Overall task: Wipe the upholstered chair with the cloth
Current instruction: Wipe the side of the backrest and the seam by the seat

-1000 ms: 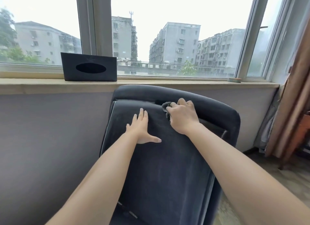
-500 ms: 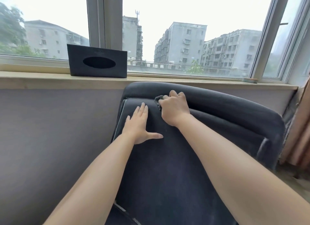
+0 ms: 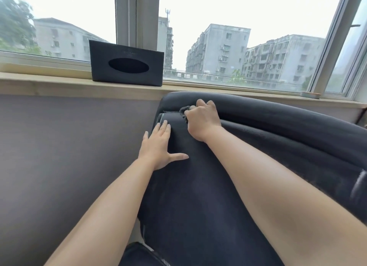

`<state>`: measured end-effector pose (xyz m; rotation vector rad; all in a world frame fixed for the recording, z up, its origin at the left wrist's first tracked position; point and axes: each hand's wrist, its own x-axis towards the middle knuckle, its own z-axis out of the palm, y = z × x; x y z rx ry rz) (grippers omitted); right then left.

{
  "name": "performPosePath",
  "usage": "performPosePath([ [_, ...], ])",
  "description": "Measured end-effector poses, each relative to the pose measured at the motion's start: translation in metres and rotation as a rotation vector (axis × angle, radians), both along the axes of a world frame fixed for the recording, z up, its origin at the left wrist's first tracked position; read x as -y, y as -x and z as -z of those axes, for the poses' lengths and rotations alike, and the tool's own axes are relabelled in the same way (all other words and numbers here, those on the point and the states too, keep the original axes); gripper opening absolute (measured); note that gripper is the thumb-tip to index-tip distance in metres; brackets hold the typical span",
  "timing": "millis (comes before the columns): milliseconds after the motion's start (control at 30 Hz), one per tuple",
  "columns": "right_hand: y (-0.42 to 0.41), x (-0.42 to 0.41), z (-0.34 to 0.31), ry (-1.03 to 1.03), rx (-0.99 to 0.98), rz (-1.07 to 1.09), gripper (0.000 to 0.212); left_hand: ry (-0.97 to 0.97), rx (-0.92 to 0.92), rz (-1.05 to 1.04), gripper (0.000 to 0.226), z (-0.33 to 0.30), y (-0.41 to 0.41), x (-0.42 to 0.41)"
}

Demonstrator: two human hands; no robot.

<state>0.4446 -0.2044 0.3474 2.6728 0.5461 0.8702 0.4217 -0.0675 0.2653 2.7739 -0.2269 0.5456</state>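
Single head view, forward and down, close over chair (image 3: 198,196) back

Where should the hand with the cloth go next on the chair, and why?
Probably sideways along the seam, toward the chair's near corner. The right hand has the dark cloth bunched against the groove between the back cushion and the top roll of the chair, while the left hand lies flat on the cushion, steadying it.

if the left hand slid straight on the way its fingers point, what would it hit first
Probably the piped top edge of the chair's back cushion, just past the left hand fingertips. Beyond it sits the chair's rounded top rail. Depth between them is hard to judge.
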Motion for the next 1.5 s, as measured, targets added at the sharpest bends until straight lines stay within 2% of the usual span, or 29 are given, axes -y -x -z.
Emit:
performPosePath([
  [200,-0.015,-0.021,0.003,0.024,0.015,-0.026,0.027,0.144,0.039,-0.043,0.109,0.005,-0.015,-0.017],
  [433,-0.034,-0.045,0.005,0.032,0.006,-0.086,0.027,0.345,-0.051,-0.036,0.130,0.009,-0.031,-0.020],
  [600,-0.047,-0.061,0.006,0.030,-0.007,-0.111,0.028,0.360,-0.109,-0.088,0.136,0.014,-0.036,-0.021],
  [767,-0.036,-0.059,-0.001,0.067,-0.007,-0.115,0.028,0.303,-0.201,-0.170,0.135,0.007,-0.027,-0.016],
  [900,-0.011,-0.032,-0.006,0.097,0.009,-0.052,0.028,0.191,-0.190,-0.179,0.132,-0.007,-0.011,-0.001],
  [1000,0.015,0.004,-0.011,0.075,0.008,0.011,0.027,0.102,-0.155,-0.191,0.119,-0.016,0.004,0.009],
  [1067,0.034,0.028,-0.014,0.055,0.005,0.053,0.027,0.055,-0.122,-0.196,0.103,-0.019,0.018,0.019],
  [1167,0.064,0.066,-0.016,0.011,-0.007,0.127,0.028,-0.034,-0.097,-0.161,0.083,-0.023,0.041,0.045],
  [1333,0.109,0.116,-0.015,-0.034,-0.012,0.203,0.031,-0.155,-0.098,-0.047,0.079,-0.027,0.081,0.098],
  [1500,0.150,0.156,-0.011,-0.092,0.004,0.228,0.032,-0.177,-0.112,0.029,0.078,-0.033,0.114,0.139],
])
